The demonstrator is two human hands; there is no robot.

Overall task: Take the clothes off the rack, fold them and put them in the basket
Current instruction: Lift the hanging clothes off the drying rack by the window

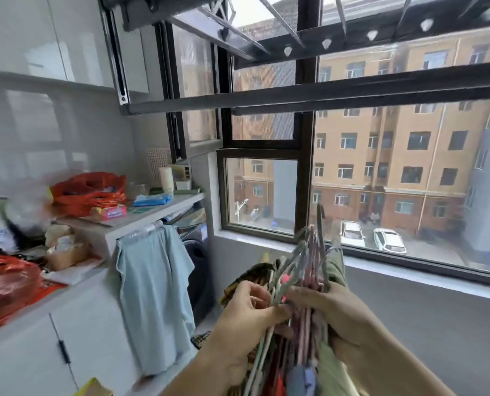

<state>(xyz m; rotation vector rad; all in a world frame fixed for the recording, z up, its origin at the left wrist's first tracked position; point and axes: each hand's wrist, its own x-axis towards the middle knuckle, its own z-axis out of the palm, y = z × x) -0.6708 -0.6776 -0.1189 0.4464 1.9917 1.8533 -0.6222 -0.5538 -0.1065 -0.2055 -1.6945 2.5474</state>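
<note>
Head view: hangers bunched in both hands, rack bare

Head view, item by item, from the hands outward.

- Left hand (246,312): fingers curled round the near side of a bundle of hangers (303,281), thumb pressing in.
- Right hand (338,312): curled round the far side of the same bundle, just under the hooks.
- Clothes (335,364): hang from the hangers between the forearms, low in frame; green, dark patterned, red and blue cloth show. The pieces cannot be counted.
- Handling, as judged: cloth soft and limp, light singly, the bunch fairly weighty. Hangers are thin, stiff and apt to snag hook in hook. Best hold is at the necks below the hooks, then each garment by its shoulders once slipped free.
- Rack (309,95): dark bars overhead against the window (381,167); nothing visibly hangs on them.
- Basket: not in view.
- Pale blue garment (152,295): hangs from a rail under the counter (152,215), left of the hands and apart from them.
- Counter load: red plastic bags (89,192), packets, a pale cylinder.
- Obstruction, as judged: the crowded counter offers little room for folding.
</note>
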